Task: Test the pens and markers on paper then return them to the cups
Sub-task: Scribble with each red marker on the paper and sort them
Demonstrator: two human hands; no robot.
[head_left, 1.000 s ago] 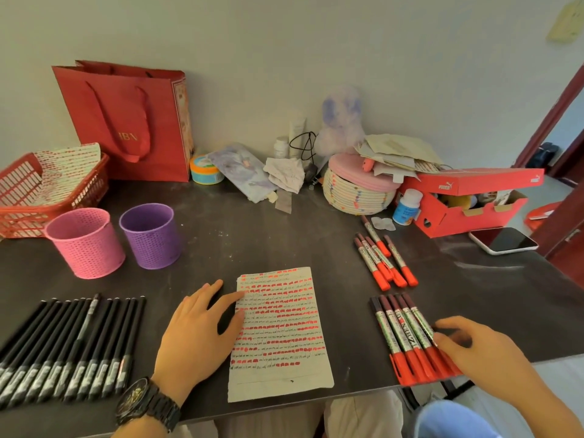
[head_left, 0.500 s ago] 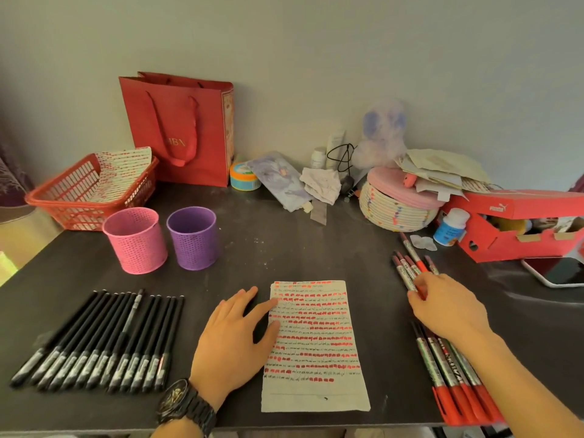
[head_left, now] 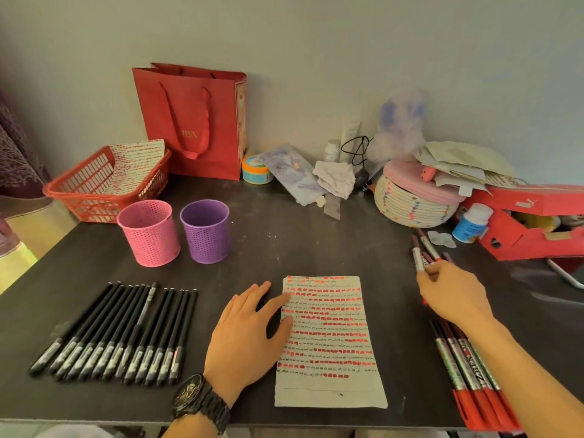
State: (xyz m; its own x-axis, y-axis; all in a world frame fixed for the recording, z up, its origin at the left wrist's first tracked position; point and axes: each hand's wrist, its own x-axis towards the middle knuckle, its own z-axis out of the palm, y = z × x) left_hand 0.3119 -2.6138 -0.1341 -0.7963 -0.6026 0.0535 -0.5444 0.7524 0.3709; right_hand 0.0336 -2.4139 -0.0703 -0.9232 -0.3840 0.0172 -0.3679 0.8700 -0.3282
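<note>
A sheet of paper covered in rows of red and black marks lies at the table's front middle. My left hand rests flat on its left edge, fingers spread. My right hand lies over a far group of red-capped markers, fingers curled round one or more of them. A second group of red markers lies by the front right edge under my forearm. A row of black pens lies at the front left. A pink cup and a purple cup stand behind them.
A red basket with marked paper sits at the back left, beside a red paper bag. A woven lidded basket, loose papers, a small bottle and a red shoebox crowd the back right.
My right hand left the near red markers, moved up to the far group and closed its fingers on them. The view shifted left. My left hand stayed on the paper.
</note>
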